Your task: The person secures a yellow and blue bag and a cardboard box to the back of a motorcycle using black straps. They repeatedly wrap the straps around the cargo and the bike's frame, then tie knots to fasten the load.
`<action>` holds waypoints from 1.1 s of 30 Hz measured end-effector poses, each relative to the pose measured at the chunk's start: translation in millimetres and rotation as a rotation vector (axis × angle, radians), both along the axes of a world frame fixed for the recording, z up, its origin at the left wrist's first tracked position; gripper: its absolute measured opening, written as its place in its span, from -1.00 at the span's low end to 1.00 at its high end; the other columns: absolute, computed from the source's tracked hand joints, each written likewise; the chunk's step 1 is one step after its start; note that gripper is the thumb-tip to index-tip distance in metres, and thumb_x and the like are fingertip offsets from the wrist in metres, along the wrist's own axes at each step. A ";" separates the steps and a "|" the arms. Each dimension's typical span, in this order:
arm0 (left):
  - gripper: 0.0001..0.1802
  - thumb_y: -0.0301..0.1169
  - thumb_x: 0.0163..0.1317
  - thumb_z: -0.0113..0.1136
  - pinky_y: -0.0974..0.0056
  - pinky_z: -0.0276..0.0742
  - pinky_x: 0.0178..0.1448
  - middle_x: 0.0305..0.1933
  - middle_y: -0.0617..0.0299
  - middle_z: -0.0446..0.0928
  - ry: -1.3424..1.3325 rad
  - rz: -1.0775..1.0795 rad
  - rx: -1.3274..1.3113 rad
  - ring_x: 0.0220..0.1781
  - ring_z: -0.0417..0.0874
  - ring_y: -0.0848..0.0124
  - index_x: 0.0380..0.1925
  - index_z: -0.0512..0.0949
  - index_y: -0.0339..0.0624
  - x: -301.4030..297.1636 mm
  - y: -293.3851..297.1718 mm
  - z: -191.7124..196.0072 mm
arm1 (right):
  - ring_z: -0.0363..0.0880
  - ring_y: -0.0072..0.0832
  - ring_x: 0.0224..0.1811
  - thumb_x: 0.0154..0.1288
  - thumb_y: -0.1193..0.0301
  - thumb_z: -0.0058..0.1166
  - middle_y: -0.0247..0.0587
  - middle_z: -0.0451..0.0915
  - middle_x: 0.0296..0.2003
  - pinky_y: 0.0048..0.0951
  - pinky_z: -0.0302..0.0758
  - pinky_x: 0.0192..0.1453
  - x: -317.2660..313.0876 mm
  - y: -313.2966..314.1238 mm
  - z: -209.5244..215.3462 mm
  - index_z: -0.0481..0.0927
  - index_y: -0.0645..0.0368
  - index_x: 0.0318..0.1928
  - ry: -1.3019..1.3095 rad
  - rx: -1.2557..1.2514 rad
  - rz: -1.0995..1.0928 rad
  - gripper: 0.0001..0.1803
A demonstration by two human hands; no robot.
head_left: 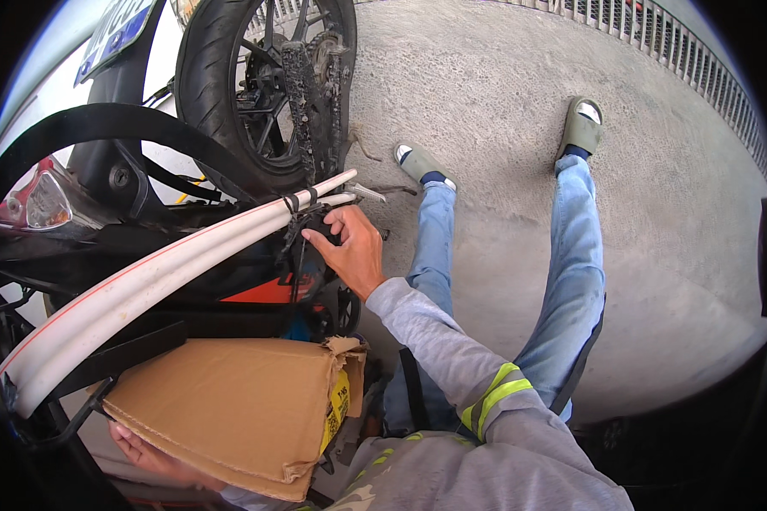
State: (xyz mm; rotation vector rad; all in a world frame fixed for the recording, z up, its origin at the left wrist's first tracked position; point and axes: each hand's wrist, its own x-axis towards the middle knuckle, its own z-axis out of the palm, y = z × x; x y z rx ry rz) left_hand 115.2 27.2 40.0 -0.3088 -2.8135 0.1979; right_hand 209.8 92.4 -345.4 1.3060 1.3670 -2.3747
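Black-on-yellow print shows at the torn cardboard box, left hand beneath. Right hand is beside black ties; I cannot tell either grip.

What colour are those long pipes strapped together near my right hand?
The pipes are white, one thinly striped in red; head view shows it.

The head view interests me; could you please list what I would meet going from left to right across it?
Red-and-clear vehicle light, left hand, right hand, left olive-green sandal, right olive-green sandal.
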 end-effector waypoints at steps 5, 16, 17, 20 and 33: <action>-0.34 -0.04 0.48 -0.14 0.06 0.37 0.35 0.34 -0.14 0.36 -0.005 -0.006 -0.080 0.31 0.44 -0.03 0.36 0.26 -0.34 2.5 9.7 -7.0 | 0.44 -0.59 -0.65 0.21 0.17 0.31 -0.29 0.62 -0.53 -0.48 0.35 -0.57 -15.1 -15.2 -2.4 0.64 0.26 -0.35 -0.075 -0.689 -0.040 -0.64; -0.39 -0.16 0.40 0.07 0.20 0.40 0.31 0.30 -0.12 0.37 -0.036 0.106 0.194 0.26 0.49 0.08 0.32 0.34 -0.31 -16.7 29.6 -19.8 | 0.46 -0.29 -0.68 0.33 0.27 0.10 -0.05 0.49 -0.70 -0.23 0.38 -0.50 -16.8 -41.4 7.7 0.56 0.29 -0.50 0.028 -0.189 -0.109 -0.65; -0.38 -0.15 0.38 0.08 0.20 0.40 0.31 0.31 -0.12 0.36 -0.026 0.087 0.147 0.27 0.49 0.08 0.32 0.34 -0.30 -16.7 29.1 -19.4 | 0.47 -0.27 -0.68 0.34 0.27 0.08 -0.05 0.48 -0.70 -0.19 0.37 -0.48 -12.5 -39.4 5.7 0.55 0.29 -0.50 0.050 -0.142 -0.079 -0.65; -0.36 -0.10 0.35 0.07 0.18 0.37 0.36 0.31 -0.10 0.38 0.011 -0.066 -0.182 0.29 0.48 0.08 0.31 0.34 -0.30 -16.2 25.8 -16.1 | 0.53 -0.10 -0.63 0.35 0.31 0.02 0.04 0.50 -0.68 -0.11 0.40 -0.46 -4.7 -31.7 0.1 0.53 0.29 -0.52 0.120 0.023 0.028 -0.66; 0.51 0.78 -0.43 -0.15 0.03 0.35 0.34 0.28 -0.11 0.41 -0.166 -0.085 0.120 0.26 0.48 0.16 0.27 0.33 -0.38 -24.4 3.2 0.6 | 0.64 0.00 -0.49 0.26 0.43 0.05 0.08 0.59 -0.57 -0.07 0.53 -0.40 1.4 13.7 -28.4 0.57 0.28 -0.45 0.328 0.478 0.420 -0.81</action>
